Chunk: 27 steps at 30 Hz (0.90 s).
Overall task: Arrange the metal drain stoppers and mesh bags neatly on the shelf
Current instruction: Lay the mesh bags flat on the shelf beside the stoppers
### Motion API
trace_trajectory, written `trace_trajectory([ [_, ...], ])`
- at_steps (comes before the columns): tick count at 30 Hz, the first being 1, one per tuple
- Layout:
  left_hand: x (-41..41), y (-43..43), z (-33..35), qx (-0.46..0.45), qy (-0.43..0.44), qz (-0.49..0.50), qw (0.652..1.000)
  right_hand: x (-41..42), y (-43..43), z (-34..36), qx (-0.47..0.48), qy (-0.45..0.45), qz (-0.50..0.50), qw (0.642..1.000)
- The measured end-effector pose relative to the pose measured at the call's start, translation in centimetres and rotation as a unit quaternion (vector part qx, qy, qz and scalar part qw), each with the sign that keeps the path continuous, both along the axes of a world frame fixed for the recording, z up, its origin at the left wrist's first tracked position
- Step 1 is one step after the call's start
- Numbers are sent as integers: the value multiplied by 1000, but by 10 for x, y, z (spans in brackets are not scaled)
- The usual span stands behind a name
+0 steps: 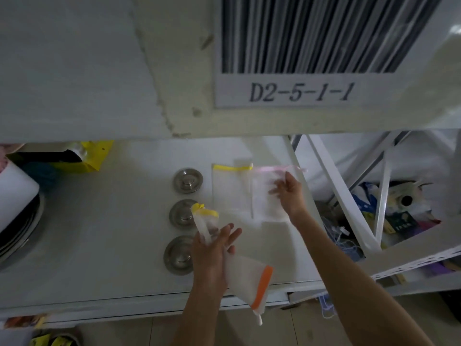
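3 metal drain stoppers sit in a straight column on the white shelf [112, 233]: the far stopper [188, 180], the middle stopper [181, 215] and the near stopper [178, 254], close together but apart, which reads as the tidy half of the job already done. To their right, 2 mesh bags lie flat side by side, the yellow-trimmed bag [230, 188] and the pink-trimmed bag [268, 196], their edges just overlapping. The right hand [289, 193] rests on the pink-trimmed bag with fingers spread loosely, not pinching anything; it looks to be smoothing or squaring the bag against its neighbour. The left hand [213, 248] is closed around 2 more bags held as a bunch: a rolled yellow-banded bag [205, 221] sticking up past the fingertips and over the middle stopper, and an orange-banded bag [249, 278] hanging down past the shelf's front edge. Holding the spares off the surface likely keeps the laying area clear while 1 bag at a time goes down. Open room for the next bags is the bare strip nearer the person, below the 2 flat bags and right of the near stopper; the shelf's right edge runs just beside the pink-trimmed bag, so there is little margin that way. A labelled beam [299, 93] hangs overhead, limiting lift. Stacked plates [22, 228] and a yellow package [82, 158] fill the left end, well apart.
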<state>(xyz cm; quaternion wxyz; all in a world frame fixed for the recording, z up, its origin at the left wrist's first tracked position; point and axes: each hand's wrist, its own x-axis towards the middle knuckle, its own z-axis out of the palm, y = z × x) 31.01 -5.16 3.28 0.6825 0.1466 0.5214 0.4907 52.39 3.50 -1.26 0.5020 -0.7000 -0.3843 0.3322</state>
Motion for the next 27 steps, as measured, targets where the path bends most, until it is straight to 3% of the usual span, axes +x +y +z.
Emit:
trace_trajectory([
  [6,-1,-8,-5,-7,7,1,1000,19,22,-28,-130,-264,-44,955],
  [11,-3,-9,-7,-16,17,-10,1000,-16,-13,-23,-70,-433,-89,894],
  [17,0,-8,-8,-15,16,-10,1000,-32,-46,-52,-177,-433,108,877],
  [27,2,-11,-11,-3,6,-22,1000,4,-45,-48,-109,-480,269,828],
])
